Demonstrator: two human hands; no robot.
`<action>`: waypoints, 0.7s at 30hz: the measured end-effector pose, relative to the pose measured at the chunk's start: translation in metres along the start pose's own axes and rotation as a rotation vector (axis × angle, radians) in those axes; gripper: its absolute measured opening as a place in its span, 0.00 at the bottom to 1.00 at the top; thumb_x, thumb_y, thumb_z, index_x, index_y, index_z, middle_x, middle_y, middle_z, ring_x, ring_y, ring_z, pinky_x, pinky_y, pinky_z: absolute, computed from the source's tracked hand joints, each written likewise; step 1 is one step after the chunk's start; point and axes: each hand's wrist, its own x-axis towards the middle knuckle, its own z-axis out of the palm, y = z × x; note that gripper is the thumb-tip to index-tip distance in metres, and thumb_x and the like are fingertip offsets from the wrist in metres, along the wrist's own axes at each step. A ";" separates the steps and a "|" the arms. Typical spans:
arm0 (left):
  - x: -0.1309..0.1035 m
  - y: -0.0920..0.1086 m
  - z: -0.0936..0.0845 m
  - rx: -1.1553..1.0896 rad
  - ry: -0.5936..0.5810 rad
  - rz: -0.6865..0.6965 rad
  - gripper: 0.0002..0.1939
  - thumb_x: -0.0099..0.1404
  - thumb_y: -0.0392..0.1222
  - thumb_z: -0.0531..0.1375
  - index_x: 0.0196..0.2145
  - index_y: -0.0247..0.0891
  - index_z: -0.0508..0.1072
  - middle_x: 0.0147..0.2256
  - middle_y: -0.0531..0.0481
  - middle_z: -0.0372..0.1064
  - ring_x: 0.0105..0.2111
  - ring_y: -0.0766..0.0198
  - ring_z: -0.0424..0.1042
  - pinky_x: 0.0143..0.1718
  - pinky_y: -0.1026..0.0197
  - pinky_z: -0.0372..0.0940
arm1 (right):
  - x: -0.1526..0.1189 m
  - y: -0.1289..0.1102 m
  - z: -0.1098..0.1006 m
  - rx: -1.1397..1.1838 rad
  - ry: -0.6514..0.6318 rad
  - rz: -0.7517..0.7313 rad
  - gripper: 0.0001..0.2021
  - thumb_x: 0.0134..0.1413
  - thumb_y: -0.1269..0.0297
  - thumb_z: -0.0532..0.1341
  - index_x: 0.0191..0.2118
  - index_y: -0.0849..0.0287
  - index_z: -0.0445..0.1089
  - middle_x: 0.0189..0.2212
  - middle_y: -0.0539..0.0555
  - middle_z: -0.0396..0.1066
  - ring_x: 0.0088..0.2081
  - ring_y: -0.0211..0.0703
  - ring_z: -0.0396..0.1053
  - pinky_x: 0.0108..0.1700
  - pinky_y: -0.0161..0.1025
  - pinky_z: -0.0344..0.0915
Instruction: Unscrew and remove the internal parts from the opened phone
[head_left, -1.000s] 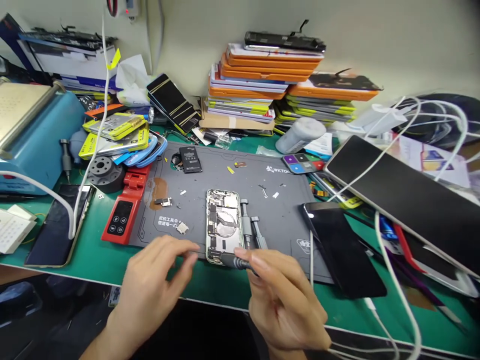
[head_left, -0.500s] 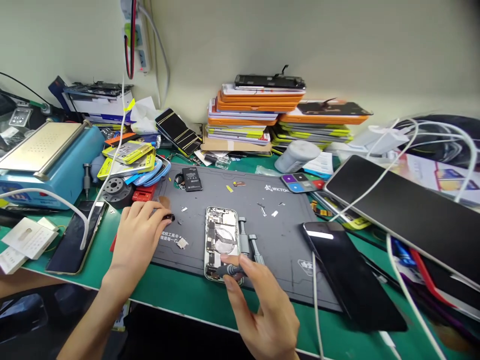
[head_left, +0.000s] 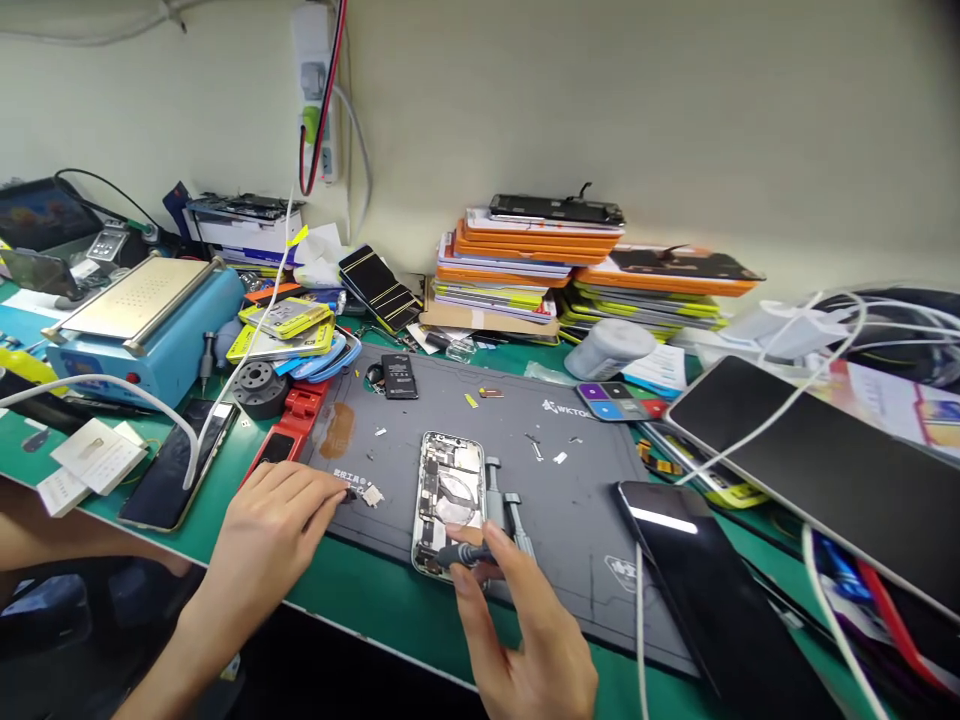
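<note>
A smartphone (head_left: 452, 470) with its inside bared lies on the grey work mat (head_left: 577, 520). My left hand (head_left: 274, 515) pinches a small dark part (head_left: 350, 494), just left of a small silvery metal piece (head_left: 373, 494). Over the lower end of the phone, my right hand (head_left: 529, 625) has thumb and fingers around a grey cylindrical tool (head_left: 463, 554); its exact kind I cannot make out. Against the phone's right side stands a grey clamp-like holder (head_left: 493, 490). Farther back on the mat lies a black battery (head_left: 399, 377).
Tiny loose parts (head_left: 534, 446) are scattered over the mat. A red box (head_left: 289, 430) stands at its left edge, near a blue machine (head_left: 150, 320). Stacked orange boxes (head_left: 536, 245) line the wall. A black phone (head_left: 705, 570) and white cables (head_left: 795, 390) lie on the right.
My left hand has moved toward me and nearer the silvery piece, with the dark part still pinched. My right hand stays at the phone. The camera view has shifted upward and left.
</note>
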 end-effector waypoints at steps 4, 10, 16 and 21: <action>0.004 -0.005 -0.004 0.110 -0.049 0.148 0.10 0.82 0.34 0.58 0.45 0.38 0.81 0.42 0.49 0.84 0.42 0.57 0.80 0.47 0.53 0.67 | 0.000 -0.002 -0.001 0.017 -0.007 0.015 0.38 0.66 0.81 0.67 0.77 0.55 0.60 0.48 0.57 0.86 0.42 0.47 0.87 0.41 0.39 0.87; 0.014 -0.019 -0.011 0.105 -0.104 0.167 0.10 0.83 0.34 0.57 0.48 0.37 0.79 0.43 0.48 0.83 0.41 0.59 0.79 0.48 0.53 0.68 | -0.004 -0.002 -0.001 0.011 0.004 0.053 0.39 0.65 0.81 0.67 0.77 0.54 0.60 0.51 0.58 0.85 0.43 0.45 0.86 0.42 0.38 0.87; 0.009 -0.036 -0.001 0.045 -0.151 0.144 0.09 0.82 0.35 0.59 0.48 0.41 0.80 0.44 0.49 0.81 0.41 0.59 0.76 0.46 0.55 0.68 | -0.005 -0.003 -0.001 0.033 0.004 0.068 0.41 0.64 0.83 0.68 0.77 0.53 0.60 0.50 0.58 0.85 0.39 0.44 0.85 0.39 0.37 0.86; -0.002 -0.034 0.000 0.079 -0.156 0.131 0.18 0.78 0.24 0.55 0.54 0.39 0.79 0.49 0.45 0.80 0.43 0.57 0.75 0.49 0.51 0.67 | -0.001 -0.007 -0.001 0.016 0.025 0.086 0.40 0.65 0.82 0.67 0.77 0.50 0.62 0.50 0.58 0.86 0.40 0.49 0.87 0.38 0.40 0.88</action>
